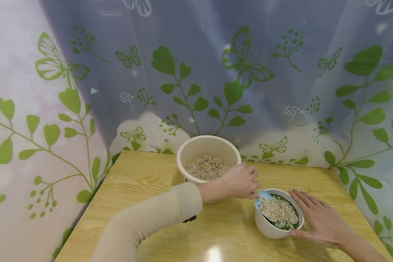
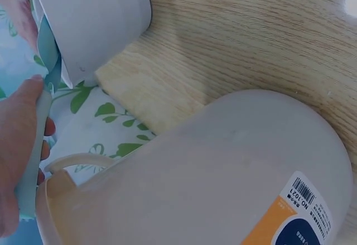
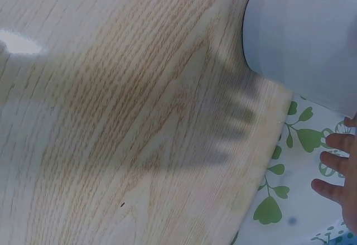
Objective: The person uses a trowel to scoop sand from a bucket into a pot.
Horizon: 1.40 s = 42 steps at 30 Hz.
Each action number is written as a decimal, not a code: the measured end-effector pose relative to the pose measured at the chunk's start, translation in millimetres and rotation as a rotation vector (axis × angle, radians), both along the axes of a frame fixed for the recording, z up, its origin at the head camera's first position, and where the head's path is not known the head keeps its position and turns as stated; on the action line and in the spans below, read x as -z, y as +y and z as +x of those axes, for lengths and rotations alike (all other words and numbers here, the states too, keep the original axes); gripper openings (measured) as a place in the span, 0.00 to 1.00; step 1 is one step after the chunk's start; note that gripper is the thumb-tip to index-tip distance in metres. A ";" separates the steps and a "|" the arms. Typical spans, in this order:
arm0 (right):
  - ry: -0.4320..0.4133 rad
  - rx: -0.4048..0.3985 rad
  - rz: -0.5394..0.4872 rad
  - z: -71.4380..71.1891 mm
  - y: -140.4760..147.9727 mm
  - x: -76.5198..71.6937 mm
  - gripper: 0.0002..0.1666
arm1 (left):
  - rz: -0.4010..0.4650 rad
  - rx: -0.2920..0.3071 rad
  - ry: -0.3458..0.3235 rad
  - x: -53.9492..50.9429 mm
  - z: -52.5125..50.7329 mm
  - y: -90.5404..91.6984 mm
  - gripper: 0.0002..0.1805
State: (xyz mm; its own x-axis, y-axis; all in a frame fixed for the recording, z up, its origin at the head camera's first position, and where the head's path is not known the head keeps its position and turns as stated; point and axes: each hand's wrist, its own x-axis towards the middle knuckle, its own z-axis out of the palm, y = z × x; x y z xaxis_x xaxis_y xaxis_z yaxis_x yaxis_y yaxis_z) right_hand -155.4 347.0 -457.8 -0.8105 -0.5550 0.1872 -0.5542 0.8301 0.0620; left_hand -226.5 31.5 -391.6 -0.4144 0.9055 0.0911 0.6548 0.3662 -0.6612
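My left hand grips the handle of a light blue spoon, its fingers curled round it in the left wrist view. The spoon's bowl lies tilted at the rim of a small white pot. Pale oat-like flakes are heaped in this pot over something dark green. On its right side my right hand rests with fingers straight and spread, thumb at the near rim. Behind my left forearm stands a larger cream bucket, holding more of the flakes in its lower part.
The wooden table carries both containers. A patterned curtain with green leaves and butterflies hangs right behind the table's back edge. The bucket has a label and a handle near its rim.
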 end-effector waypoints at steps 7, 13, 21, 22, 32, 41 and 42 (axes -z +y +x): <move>-0.013 0.015 0.002 0.7 -0.5 0.2 0.73 | -0.021 -0.013 -0.001 -3.9 0.2 3.1 0.30; -0.016 0.010 0.005 1.4 -2.3 -2.5 0.73 | -0.031 -0.023 -0.012 -7.8 0.7 3.3 0.30; -0.015 0.007 0.007 0.6 -2.5 -0.6 0.73 | -0.049 -0.053 -0.028 -13.0 0.6 -3.1 0.30; -0.015 0.009 0.009 0.8 -2.1 0.1 0.73 | -0.050 -0.056 -0.028 -13.3 0.3 -3.4 0.30; -0.019 0.017 0.011 1.7 0.8 2.2 0.73 | -0.049 -0.082 -0.020 -17.4 -0.7 -8.5 0.30; -0.019 0.006 0.015 0.9 -0.5 -0.6 0.73 | -0.039 -0.070 0.001 -19.7 -2.6 -9.4 0.30; -0.021 0.008 0.016 0.9 -0.7 -1.0 0.72 | -0.038 -0.070 0.004 -19.8 -2.7 -9.4 0.30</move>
State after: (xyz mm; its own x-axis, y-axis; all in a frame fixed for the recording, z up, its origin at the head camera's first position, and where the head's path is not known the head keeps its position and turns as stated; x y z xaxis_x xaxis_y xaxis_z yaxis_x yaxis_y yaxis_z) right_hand -154.5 346.3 -456.8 -0.8183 -0.5515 0.1616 -0.5491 0.8334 0.0638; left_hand -229.2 22.1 -371.8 -0.4769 0.8770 0.0587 0.6258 0.3857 -0.6779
